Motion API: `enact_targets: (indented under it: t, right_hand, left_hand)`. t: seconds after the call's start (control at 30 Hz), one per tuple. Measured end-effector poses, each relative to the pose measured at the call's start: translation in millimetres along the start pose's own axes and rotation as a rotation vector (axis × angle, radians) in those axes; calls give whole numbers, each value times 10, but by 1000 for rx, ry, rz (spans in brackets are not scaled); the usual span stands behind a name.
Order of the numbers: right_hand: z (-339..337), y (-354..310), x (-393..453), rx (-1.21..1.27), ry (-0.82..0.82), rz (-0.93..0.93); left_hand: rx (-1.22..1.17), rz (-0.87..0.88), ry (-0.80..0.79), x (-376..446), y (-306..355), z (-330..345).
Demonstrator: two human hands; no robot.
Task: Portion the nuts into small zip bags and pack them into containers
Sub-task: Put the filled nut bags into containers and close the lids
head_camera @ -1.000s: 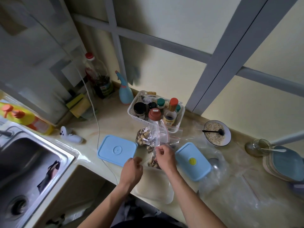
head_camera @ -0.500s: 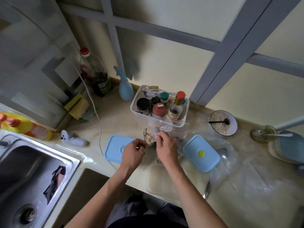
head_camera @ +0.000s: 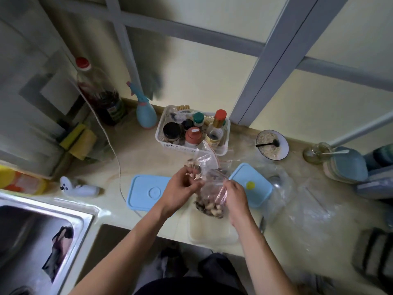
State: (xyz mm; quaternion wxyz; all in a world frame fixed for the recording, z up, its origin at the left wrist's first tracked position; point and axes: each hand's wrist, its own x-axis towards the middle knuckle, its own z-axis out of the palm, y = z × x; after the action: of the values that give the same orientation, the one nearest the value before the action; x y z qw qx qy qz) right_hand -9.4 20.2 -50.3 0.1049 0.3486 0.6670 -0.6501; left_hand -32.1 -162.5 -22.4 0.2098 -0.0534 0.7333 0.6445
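A clear zip bag point(head_camera: 210, 196) with nuts in its bottom hangs above a pale open container point(head_camera: 212, 231) at the counter's front edge. My right hand point(head_camera: 235, 193) pinches the bag's right rim. My left hand point(head_camera: 182, 188) holds a few pale nuts point(head_camera: 194, 173) in curled fingers at the bag's mouth. Behind the hands stands another clear bag of nuts point(head_camera: 204, 160) with a red zip line. Two light blue lids lie flat, one on the left point(head_camera: 146, 192), one on the right point(head_camera: 251, 184).
A white basket point(head_camera: 161, 133) of spice jars stands behind. A bowl of grains point(head_camera: 272, 144) with a black spoon is at the right, near stacked plates point(head_camera: 344, 165) and loose plastic bags point(head_camera: 314, 205). A steel sink point(head_camera: 36, 235) is at the left, with a blue spray bottle point(head_camera: 145, 113).
The view has tilted down and closer. My left hand rose from the counter to the bag's mouth with nuts in its fingers; my right hand shifted right, now pinching the bag's rim.
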Motion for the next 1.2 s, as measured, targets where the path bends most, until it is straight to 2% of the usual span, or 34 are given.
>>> enact_targets:
  t: [0.13, 0.3, 0.37, 0.53, 0.63, 0.73, 0.8, 0.87, 0.97, 1.03, 1.13, 1.2]
  right_hand:
    - [-166, 10, -258, 10, 12, 26]
    - [-305, 15, -363, 107, -68, -29]
    - [-362, 31, -336, 48, -99, 2]
    - [-534, 293, -204, -225, -230, 189]
    - [-614, 394, -131, -635, -170, 23]
    - [-631, 405, -148, -857, -95, -203]
    - [-624, 400, -171, -982, -75, -323]
    - [-610, 394, -194, -1126, -73, -427]
    - [-617, 386, -163, -1166, -60, -588]
    - [-624, 348, -139, -1181, -166, -620]
    - [-634, 357, -143, -1242, -396, -515]
    - [-641, 401, -180, -1262, -473, -451]
  left_hand:
    - [19, -28, 34, -142, -131, 189]
    - [26, -11, 193, -312, -213, 426]
    - [57, -29, 232, -392, -235, 514]
    - [305, -154, 247, -497, -509, 717]
    - [384, -133, 316, -518, -655, 857]
    - [567, 86, 426, -589, -743, 945]
    - [754, 280, 378, -631, -778, 962]
    - [868, 329, 208, -650, -827, 982]
    - [1003, 111, -10, -663, -907, 1017]
    - [1060, -21, -98, -664, -936, 1021]
    - [1100, -109, -155, -602, -928, 1017]
    - [1066, -187, -185, -527, -935, 1005]
